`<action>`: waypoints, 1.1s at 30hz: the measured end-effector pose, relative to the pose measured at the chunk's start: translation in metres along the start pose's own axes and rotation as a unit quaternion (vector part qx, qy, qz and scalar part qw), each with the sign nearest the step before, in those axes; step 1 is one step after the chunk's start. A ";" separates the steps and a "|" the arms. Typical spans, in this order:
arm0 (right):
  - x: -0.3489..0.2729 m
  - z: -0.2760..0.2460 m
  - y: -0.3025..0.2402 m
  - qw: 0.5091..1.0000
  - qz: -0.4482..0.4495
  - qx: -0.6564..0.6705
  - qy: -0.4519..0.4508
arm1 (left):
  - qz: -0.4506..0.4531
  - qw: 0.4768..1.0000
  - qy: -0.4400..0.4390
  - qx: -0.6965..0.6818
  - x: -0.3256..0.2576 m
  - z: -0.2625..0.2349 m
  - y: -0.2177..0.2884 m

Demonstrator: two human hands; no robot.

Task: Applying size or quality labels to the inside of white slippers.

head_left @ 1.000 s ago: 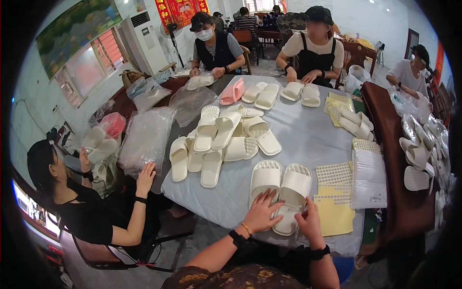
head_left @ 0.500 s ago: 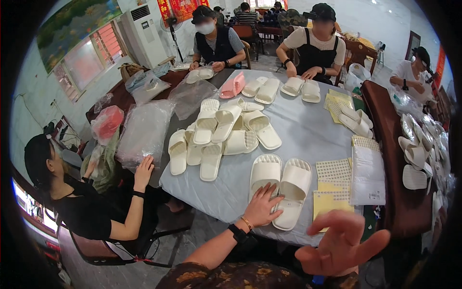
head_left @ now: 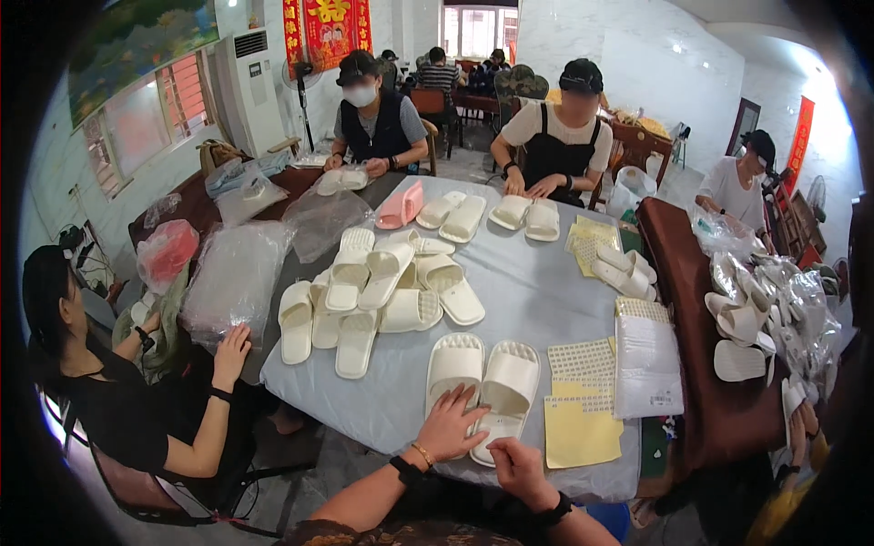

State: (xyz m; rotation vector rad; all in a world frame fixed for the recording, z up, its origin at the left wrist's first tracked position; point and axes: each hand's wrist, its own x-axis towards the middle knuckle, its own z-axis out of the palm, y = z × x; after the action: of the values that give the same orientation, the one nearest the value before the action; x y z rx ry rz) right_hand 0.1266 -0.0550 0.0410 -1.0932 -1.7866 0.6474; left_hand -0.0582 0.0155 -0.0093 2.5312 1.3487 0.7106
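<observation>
Two cream slippers lie sole-up side by side at the near edge of the grey-covered table (head_left: 528,291). My left hand (head_left: 452,423) rests with spread fingers on the heel of the left slipper (head_left: 454,366). My right hand (head_left: 516,463) is at the table's edge just below the heel of the right slipper (head_left: 506,391); whether it grips the heel I cannot tell. Yellow sticker sheets (head_left: 583,428) lie right of the pair.
A heap of cream slippers (head_left: 373,291) fills the table's left middle, with a pink pair (head_left: 401,205) further back. A white packet (head_left: 648,364) lies at the right. Clear plastic bags (head_left: 235,278) are piled left. Other people sit around the table and at a dark side table (head_left: 692,309).
My right hand came down from in front of the camera to the table edge below the right slipper. My left hand stayed on the left slipper's heel.
</observation>
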 end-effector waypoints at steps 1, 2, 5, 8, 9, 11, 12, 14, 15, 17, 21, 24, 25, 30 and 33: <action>-0.006 0.003 0.011 1.000 0.023 -0.015 -0.004 | 0.004 1.000 -0.001 0.004 0.001 -0.001 0.001; -0.011 0.006 0.020 0.999 0.046 -0.027 -0.009 | 0.006 1.000 0.004 0.007 0.000 -0.001 0.001; -0.020 0.012 0.036 0.998 0.066 -0.017 -0.009 | 0.005 1.000 0.007 0.007 -0.001 -0.001 0.002; -0.028 0.017 0.047 0.996 0.088 -0.010 -0.006 | 0.004 1.000 0.010 0.014 -0.003 -0.002 0.002; -0.030 0.018 0.049 0.995 0.099 -0.007 -0.005 | 0.004 1.000 0.007 0.011 -0.004 0.000 0.003; -0.030 0.018 0.050 0.994 0.108 0.000 -0.007 | -0.001 1.000 0.003 0.011 -0.004 0.001 0.002; -0.031 0.019 0.051 0.993 0.118 0.004 -0.008 | 0.001 1.000 0.007 0.012 -0.004 0.001 0.001; -0.028 0.018 0.047 0.994 0.113 0.011 -0.003 | -0.008 1.000 0.001 0.014 -0.006 0.002 0.001; -0.027 0.018 0.044 0.994 0.106 0.012 0.007 | -0.002 1.000 0.004 0.008 -0.005 0.003 0.001; -0.027 0.016 0.048 0.993 0.114 0.012 0.001 | 0.006 1.000 0.014 -0.009 -0.001 0.003 0.001; -0.023 0.021 0.054 0.996 0.076 0.006 0.033 | 0.001 1.000 0.013 -0.006 0.005 0.002 -0.001; -0.020 0.016 0.048 0.990 0.139 -0.005 -0.005 | 0.006 1.000 0.022 -0.010 0.006 0.001 -0.002; -0.024 0.014 0.048 0.988 0.155 -0.016 -0.017 | 0.006 1.000 0.018 -0.013 0.005 0.000 0.000; -0.034 0.021 0.055 0.993 0.117 -0.030 -0.001 | -0.017 1.000 -0.005 -0.005 -0.002 0.007 -0.001; -0.031 0.022 0.052 0.991 0.130 -0.004 0.000 | -0.009 1.000 -0.014 -0.006 -0.003 0.007 -0.006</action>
State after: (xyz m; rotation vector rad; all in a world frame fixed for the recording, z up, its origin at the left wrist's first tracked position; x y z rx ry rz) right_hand 0.1336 -0.0580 -0.0228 -1.3462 -1.6609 0.7945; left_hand -0.0606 0.0165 -0.0183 2.5067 1.3527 0.6760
